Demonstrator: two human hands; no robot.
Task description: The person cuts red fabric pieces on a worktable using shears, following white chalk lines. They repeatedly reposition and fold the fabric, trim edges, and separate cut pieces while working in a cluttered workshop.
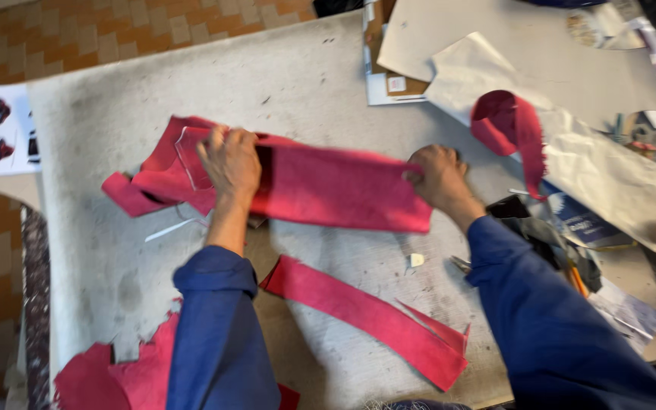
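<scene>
Right now both hands are down on a long piece of red suede-like material [320, 186] spread across the middle of the grey bench [100, 250]. The left hand [231, 161] lies flat with fingers spread, pressing on the piece at its left end, where a clear plastic template [191, 156] seems to sit on the red (its outline is faint, so I would not swear to its shape). The right hand [438, 178] is curled closed around the piece's right edge, pinching it and drawing it taut. I would judge the step in hand to be smoothing and positioning the material under the template, before any marking or cutting. What the next move seems to call for is keeping the sheet flat and the template from sliding, so the left palm needs steady downward pressure while the right takes out the slack. Nearer the person lies a cut red strip [366, 315], well apart from the held piece, and a ragged red offcut [115, 376] sits at the bench's near left corner. A curled red strip [510, 125] rests on sheets of pale paper [571, 76] off to the right, among blurred clutter I cannot make out.
</scene>
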